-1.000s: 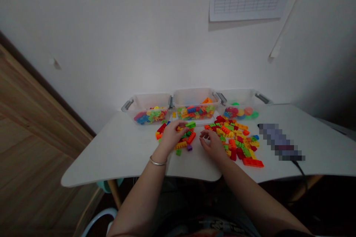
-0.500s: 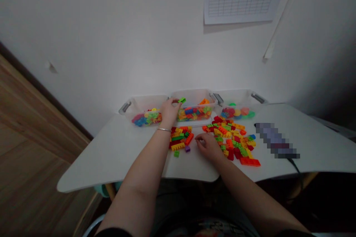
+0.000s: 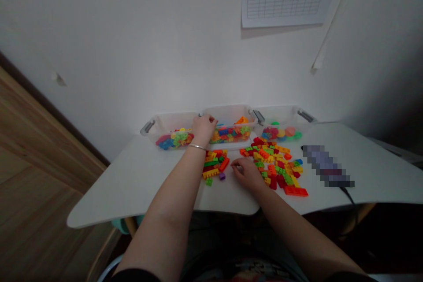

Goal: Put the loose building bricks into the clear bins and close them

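the left hand (image 3: 204, 128) rests palm down at the rim of the middle clear plastic tub (image 3: 229, 115), its forearm reaching up and forward from the lower left, with a thin silver bangle (image 3: 197, 146) around the wrist. its fingers (image 3: 209, 122) curl down over the rim and hide whatever is beneath them, so i cannot tell whether they have hold of a piece. the glossy, studded plastic bricks (image 3: 229, 134) in that tub lie just beyond those fingers.

the right hand (image 3: 247, 174) lies low over the white table (image 3: 139, 176), its wrist angled inward and its fingers (image 3: 236, 165) loosely curled. i cannot tell whether they pinch anything. just left of those fingertips is a small heap of plastic bricks (image 3: 214, 163), with a long yellow brick (image 3: 210, 173) lying roughly crosswise. just right of them is a larger spread of plastic bricks (image 3: 274, 167), and a long orange-red brick (image 3: 295, 191) at its near edge has its long axis running almost left to right.

left of the left fingers, a clear tub (image 3: 172, 122) holds more bricks.
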Available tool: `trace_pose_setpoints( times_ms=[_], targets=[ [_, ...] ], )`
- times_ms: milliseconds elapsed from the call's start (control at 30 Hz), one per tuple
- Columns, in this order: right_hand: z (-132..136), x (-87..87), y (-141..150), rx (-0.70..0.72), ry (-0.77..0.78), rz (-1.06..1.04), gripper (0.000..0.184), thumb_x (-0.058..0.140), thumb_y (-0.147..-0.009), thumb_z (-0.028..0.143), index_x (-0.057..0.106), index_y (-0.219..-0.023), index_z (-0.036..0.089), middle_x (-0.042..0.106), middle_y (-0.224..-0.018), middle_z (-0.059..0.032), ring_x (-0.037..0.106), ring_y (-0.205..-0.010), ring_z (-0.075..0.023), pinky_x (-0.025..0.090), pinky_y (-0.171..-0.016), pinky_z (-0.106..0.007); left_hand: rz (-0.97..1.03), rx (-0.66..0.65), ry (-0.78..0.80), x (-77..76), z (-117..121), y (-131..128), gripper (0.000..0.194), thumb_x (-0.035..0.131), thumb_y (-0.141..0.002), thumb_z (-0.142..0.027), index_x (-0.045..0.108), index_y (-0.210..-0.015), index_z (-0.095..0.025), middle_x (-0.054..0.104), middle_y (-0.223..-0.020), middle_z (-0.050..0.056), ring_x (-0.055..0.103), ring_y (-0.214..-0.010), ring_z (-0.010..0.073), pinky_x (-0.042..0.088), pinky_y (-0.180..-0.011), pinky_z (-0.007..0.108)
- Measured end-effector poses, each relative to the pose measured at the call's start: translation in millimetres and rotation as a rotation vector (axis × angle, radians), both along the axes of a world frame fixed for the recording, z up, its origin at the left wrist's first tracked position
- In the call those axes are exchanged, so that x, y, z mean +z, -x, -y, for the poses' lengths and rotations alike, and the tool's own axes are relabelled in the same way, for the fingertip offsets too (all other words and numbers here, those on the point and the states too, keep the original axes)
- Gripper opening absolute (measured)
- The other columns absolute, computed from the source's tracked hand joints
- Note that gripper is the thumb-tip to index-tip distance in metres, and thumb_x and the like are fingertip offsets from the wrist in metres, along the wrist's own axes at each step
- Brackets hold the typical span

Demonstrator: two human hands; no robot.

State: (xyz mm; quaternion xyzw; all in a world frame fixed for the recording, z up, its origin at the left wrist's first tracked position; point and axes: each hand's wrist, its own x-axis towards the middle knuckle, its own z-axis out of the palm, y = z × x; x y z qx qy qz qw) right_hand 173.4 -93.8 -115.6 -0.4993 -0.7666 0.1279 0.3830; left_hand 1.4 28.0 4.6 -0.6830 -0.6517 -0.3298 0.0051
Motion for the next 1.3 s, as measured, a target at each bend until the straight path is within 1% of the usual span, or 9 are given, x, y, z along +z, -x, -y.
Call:
trace_pose_setpoints(
  times_ms=[167,333,400,533,667,833,1033,1167,1300],
  targets=[
    [-1,-1.8,0,-0.004,-0.008,0.002,0.014,0.051,-0.083,0.019,0.065,-0.084,0.021,0.069,-0.087,-0.007,0.06,-0.087,-0.0223,0.047,-0.084,-0.04,-0.029,-0.094,-0.086,-0.5,9,6,0.027,0.057,-0.088,-0.034,0.07,-0.106,-0.02,0.071,-0.106,0.01,0.059,-0.102,0.0272,0.044,-0.093,0.04],
    [-2,-3.0,0,-0.003,0.007,-0.001,0.014,0.051,-0.083,0.018,0.065,-0.086,0.02,0.069,-0.088,-0.0074,0.06,-0.088,-0.0219,0.047,-0.084,-0.039,-0.09,-0.195,-0.244,-4.1,45,12,0.027,0.057,-0.087,-0.027,0.067,-0.111,-0.019,0.068,-0.112,0.008,0.056,-0.107,0.0255,0.041,-0.097,0.038],
    [-3,-4.3,0,-0.01,0.003,-0.006,0.014,0.051,-0.083,0.018,0.065,-0.087,0.019,0.069,-0.089,-0.0073,0.06,-0.089,-0.0216,0.047,-0.084,-0.038,-0.128,-0.202,-0.238,-12.3,67,12,0.024,0.057,-0.087,-0.029,0.068,-0.107,-0.021,0.068,-0.108,0.007,0.056,-0.105,0.0254,0.042,-0.095,0.039],
    [-4,-8.5,-1,-0.016,-0.025,-0.015,0.014,0.052,-0.082,0.017,0.065,-0.089,0.019,0.068,-0.088,-0.007,0.06,-0.089,-0.0209,0.046,-0.085,-0.037,-0.248,-0.178,-0.06,-39.9,109,7,0.019,0.061,-0.085,-0.032,0.07,-0.099,-0.022,0.069,-0.099,0.008,0.057,-0.098,0.0255,0.043,-0.088,0.04],
    [-5,-11.1,-1,-0.028,-0.034,-0.018,0.014,0.052,-0.084,0.019,0.065,-0.09,0.018,0.068,-0.087,-0.0072,0.059,-0.088,-0.0214,0.046,-0.084,-0.038,-0.357,-0.191,0.028,-67.9,134,2,0.022,0.056,-0.089,-0.037,0.072,-0.09,-0.021,0.068,-0.096,0.008,0.055,-0.097,0.0268,0.042,-0.085,0.042],
    [-4,-9.6,-1,-0.068,-0.048,-0.001,0.016,0.052,-0.083,0.02,0.065,-0.092,0.018,0.068,-0.089,-0.0078,0.059,-0.088,-0.0225,0.047,-0.085,-0.04,-0.372,-0.183,0.035,-85.3,143,1,0.022,0.059,-0.087,-0.035,0.072,-0.095,-0.02,0.066,-0.099,0.009,0.054,-0.098,0.0279,0.043,-0.086,0.043],
    [-3,-7.8,0,-0.041,-0.06,0.086,0.028,0.051,-0.083,0.018,0.066,-0.107,0.017,0.069,-0.106,-0.0092,0.059,-0.101,-0.0243,0.043,-0.095,-0.044,-0.319,-0.253,0.019,-90.1,143,-1,0.025,0.058,-0.087,-0.034,0.071,-0.104,-0.021,0.065,-0.112,0.009,0.052,-0.109,0.0284,0.042,-0.095,0.045],
    [-4,-9.9,1,-0.034,-0.106,0.155,0.037,0.051,-0.083,0.016,0.064,-0.118,0.017,0.065,-0.121,-0.0091,0.055,-0.111,-0.0243,0.04,-0.101,-0.044,-0.318,-0.312,0.032,-95.3,138,-3,0.028,0.06,-0.086,-0.027,0.068,-0.113,-0.025,0.066,-0.118,0.006,0.051,-0.112,0.0271,0.04,-0.1,0.046],
    [-3,-10.2,2,-0.066,-0.116,0.197,0.04,0.051,-0.082,0.016,0.064,-0.12,0.019,0.061,-0.129,-0.0093,0.052,-0.116,-0.0253,0.039,-0.103,-0.046,-0.326,-0.291,0.026,-94.7,134,-3,0.026,0.057,-0.088,-0.025,0.069,-0.111,-0.028,0.066,-0.12,0.004,0.052,-0.115,0.0276,0.038,-0.103,0.049]
  ],
)
